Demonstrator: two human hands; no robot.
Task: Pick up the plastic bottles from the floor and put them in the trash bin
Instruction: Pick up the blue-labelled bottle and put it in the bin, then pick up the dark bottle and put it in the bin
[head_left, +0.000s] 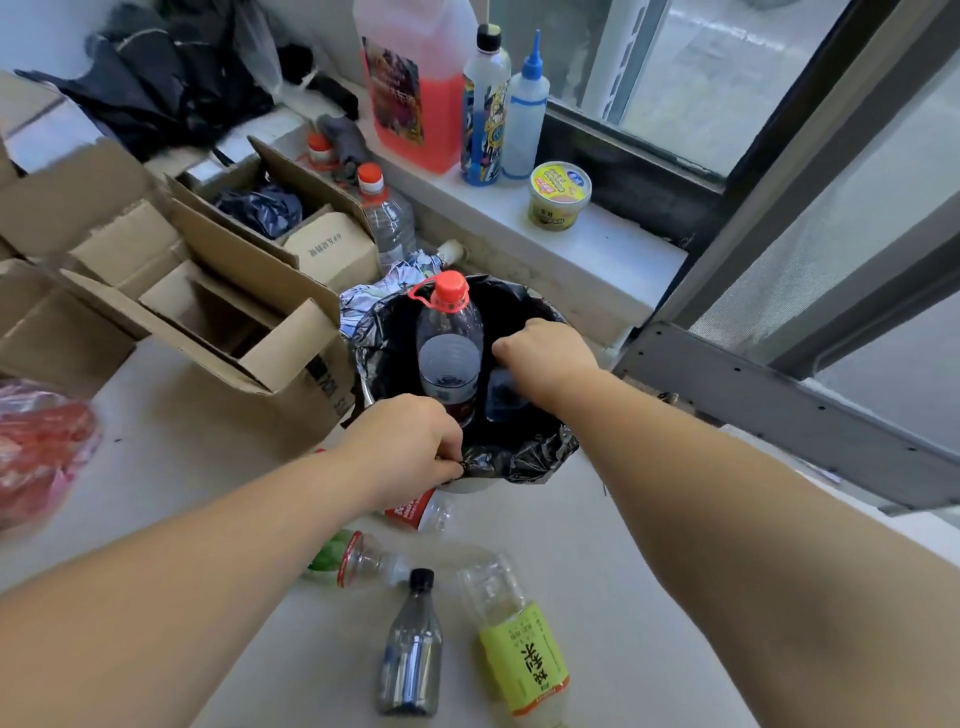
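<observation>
left hand (410, 441) pinches the black liner (524, 457) at the trash bin's near rim. right hand (545, 353) closed on a small bottle (501, 397) inside, beside red-capped bottle (449, 348).

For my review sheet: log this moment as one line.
left hand pinching bin liner | right hand lowering bottle into bin | four bottles on floor

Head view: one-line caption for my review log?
Left hand pinches the bin liner; right hand lowers a bottle into the trash bin beside a red-capped bottle.
</observation>
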